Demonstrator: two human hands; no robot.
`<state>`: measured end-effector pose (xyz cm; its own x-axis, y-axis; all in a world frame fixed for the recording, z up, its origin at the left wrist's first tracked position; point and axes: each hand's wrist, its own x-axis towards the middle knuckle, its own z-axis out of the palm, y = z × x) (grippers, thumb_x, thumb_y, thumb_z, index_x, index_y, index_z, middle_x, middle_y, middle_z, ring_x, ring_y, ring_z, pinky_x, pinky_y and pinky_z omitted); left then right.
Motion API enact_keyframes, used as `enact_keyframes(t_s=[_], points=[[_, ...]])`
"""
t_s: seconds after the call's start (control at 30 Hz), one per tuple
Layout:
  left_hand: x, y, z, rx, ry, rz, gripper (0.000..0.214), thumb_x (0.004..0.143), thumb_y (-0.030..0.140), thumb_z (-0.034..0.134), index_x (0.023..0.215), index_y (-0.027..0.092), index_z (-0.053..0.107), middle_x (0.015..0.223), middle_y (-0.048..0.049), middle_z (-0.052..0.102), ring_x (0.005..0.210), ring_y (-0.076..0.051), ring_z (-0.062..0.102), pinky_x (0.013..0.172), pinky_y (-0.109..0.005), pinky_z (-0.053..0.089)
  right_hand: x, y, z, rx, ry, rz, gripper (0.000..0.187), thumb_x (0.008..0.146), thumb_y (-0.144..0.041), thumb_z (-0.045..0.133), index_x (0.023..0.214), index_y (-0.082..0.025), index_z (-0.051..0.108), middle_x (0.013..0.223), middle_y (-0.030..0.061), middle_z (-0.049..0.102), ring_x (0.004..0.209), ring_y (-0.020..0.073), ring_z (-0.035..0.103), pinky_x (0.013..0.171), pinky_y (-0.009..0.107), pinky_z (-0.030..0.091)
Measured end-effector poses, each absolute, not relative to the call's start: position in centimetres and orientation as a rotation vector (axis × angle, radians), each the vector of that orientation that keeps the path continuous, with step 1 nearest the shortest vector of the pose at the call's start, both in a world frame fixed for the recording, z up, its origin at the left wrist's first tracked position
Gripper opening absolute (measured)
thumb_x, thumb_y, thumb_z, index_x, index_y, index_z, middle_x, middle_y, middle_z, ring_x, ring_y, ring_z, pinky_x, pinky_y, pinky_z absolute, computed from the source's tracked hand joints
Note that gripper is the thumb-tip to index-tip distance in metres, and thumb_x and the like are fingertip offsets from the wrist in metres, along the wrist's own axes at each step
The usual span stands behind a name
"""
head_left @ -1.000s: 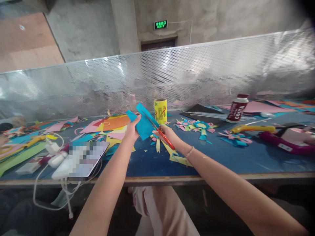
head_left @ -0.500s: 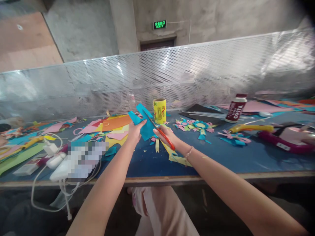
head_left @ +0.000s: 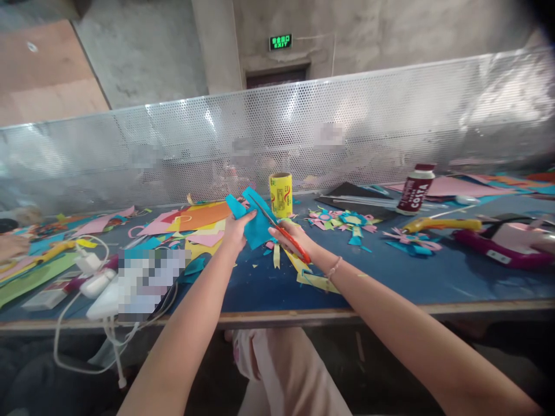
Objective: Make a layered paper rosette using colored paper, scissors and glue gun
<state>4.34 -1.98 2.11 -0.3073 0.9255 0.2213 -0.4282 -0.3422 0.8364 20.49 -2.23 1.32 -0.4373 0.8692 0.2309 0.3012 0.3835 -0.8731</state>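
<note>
A piece of blue paper (head_left: 259,230) with a slit down from its upper edge is pinched in my left hand (head_left: 237,230), thumb on top. My right hand (head_left: 299,238) is wrapped round the red handles of a pair of scissors (head_left: 293,242). The scissor blades point up and left and lie against the paper near the slit. Just behind the hands stands a yellow tape roll (head_left: 281,196) on end. Under and beside my right hand lie yellow paper strips (head_left: 318,282).
Paper flowers (head_left: 351,219) and a dark red bottle (head_left: 415,189) are on the right, near a yellow glue gun (head_left: 446,225). Coloured paper sheets (head_left: 203,218) and a white power strip (head_left: 104,297) with cables are at left. A perforated metal screen (head_left: 182,150) runs along the back.
The scissors have shifted slightly against the blue paper, and their handles look wider apart. The paper's upper right part has dropped a little. Both hands stay nearly in place.
</note>
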Motion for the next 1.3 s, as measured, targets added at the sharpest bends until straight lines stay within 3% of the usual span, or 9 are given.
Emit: enact_keyframes(t_s=[0.47,0.77,1.03,1.3], points=[[4.09,-2.07,2.09,0.987,0.863,1.697,0.045,0.042,0.026,0.086,0.081,0.015,0.068,0.079,-0.0084,0.073,0.080,-0.029,0.069,0.078,-0.044,0.053,20.46,-2.25,1.39,-1.066,-2.040,0.880,0.052,0.077,-0.075,0.041,0.069,-0.023,0.036,0.050,-0.0037,0.042,0.045,0.0118,0.042,0.045,0.025,0.034],[3.99,-1.75,1.81,0.986,0.994,1.835,0.040,0.053,0.041,0.082,0.079,0.016,0.066,0.074,-0.0071,0.070,0.083,-0.028,0.067,0.078,-0.040,0.051,20.15,-2.34,1.12,-1.032,-2.054,0.874,0.039,0.087,-0.060,0.038,0.073,-0.023,0.039,0.052,-0.0027,0.042,0.047,0.0127,0.043,0.048,0.026,0.035],[3.97,-1.55,1.72,1.017,1.022,1.871,0.036,0.049,0.039,0.083,0.071,0.017,0.065,0.069,-0.0046,0.069,0.071,-0.023,0.066,0.073,-0.036,0.051,20.20,-2.25,1.04,-1.029,-2.067,0.826,0.043,0.085,-0.063,0.036,0.075,-0.022,0.042,0.053,-0.0030,0.043,0.049,0.0136,0.045,0.049,0.027,0.038],[4.23,-1.54,1.68,0.971,0.948,1.844,0.038,0.047,0.036,0.085,0.073,0.016,0.065,0.071,-0.0051,0.070,0.074,-0.025,0.068,0.077,-0.040,0.052,20.22,-1.92,0.89,-1.062,-2.074,0.758,0.045,0.083,-0.064,0.038,0.068,-0.023,0.036,0.050,-0.0044,0.040,0.045,0.0117,0.042,0.047,0.025,0.035]])
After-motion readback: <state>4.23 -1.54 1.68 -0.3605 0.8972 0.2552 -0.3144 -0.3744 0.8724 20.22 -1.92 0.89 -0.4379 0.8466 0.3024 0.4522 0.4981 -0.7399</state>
